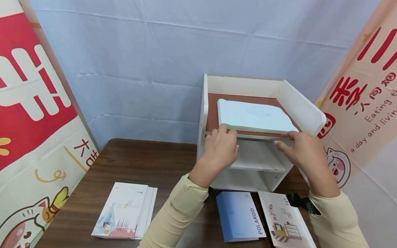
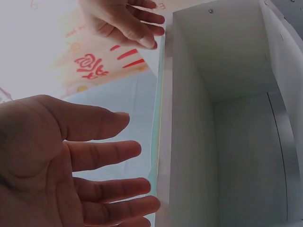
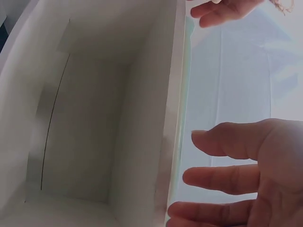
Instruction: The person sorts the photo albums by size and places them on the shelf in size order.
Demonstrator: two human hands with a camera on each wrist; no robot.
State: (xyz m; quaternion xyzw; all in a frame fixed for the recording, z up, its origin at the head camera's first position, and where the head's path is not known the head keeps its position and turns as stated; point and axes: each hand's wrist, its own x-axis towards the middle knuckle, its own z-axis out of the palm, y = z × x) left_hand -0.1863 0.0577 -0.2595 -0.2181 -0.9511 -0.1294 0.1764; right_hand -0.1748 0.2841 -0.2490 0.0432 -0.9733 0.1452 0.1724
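A thick white book or pad with a faint whale drawing [image 1: 235, 113] lies flat on the brown top board of a white desktop shelf [image 1: 242, 82]. My left hand [image 1: 221, 147] is at the left part of its front edge, fingertips at or just touching it. Near the front right corner is my right hand [image 1: 305, 151], its thumb apart from the fingers. In the left wrist view the fingers [image 2: 106, 156] reach nearly straight toward the shelf's front edge. The right wrist view likewise shows extended fingers [image 3: 222, 179]; neither hand grips anything. Contact on the right is unclear.
Below the top board are two open white compartments [image 1: 251, 153]. A blue "POLAROID" booklet [image 1: 237, 217] and an illustrated white book [image 1: 286, 220] lie before the shelf. A pile of illustrated booklets [image 1: 124, 210] sits leftward on the dark wooden table [image 1: 155, 155]. Printed cloths hang on both sides.
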